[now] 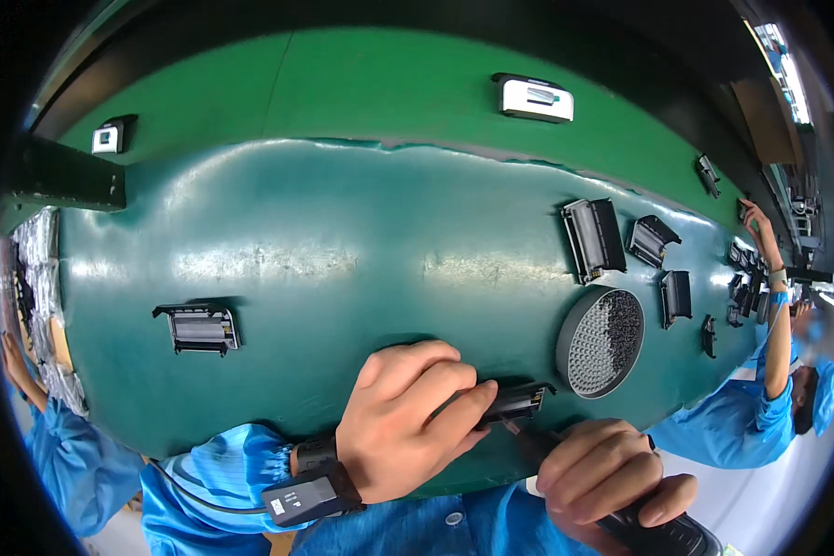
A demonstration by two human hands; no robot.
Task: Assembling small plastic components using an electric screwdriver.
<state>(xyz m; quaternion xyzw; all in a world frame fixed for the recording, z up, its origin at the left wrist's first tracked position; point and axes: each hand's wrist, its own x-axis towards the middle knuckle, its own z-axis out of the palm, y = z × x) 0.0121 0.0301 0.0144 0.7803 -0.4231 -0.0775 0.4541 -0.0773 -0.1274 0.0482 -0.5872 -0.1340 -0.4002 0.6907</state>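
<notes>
My left hand (412, 417) is closed on a small black plastic housing (526, 400) at the near edge of the bench. Part of that housing is hidden behind the fingers. My right hand (612, 477) wraps round a black electric screwdriver (672, 531), whose narrow front end points left at the housing. Whether its tip touches the housing, I cannot tell. Right of the housing stands a round grey dish (570, 347) with a dimpled bottom and many tiny black screws (624, 329) heaped along its right side.
Similar black housings lie on the green bench (343, 213): one at left (201, 329) and several at right (595, 239). A green conveyor belt (371, 88) along the back carries white-faced units (536, 99). At right, a co-worker's hand (758, 222) reaches toward the belt; another person sits at far left.
</notes>
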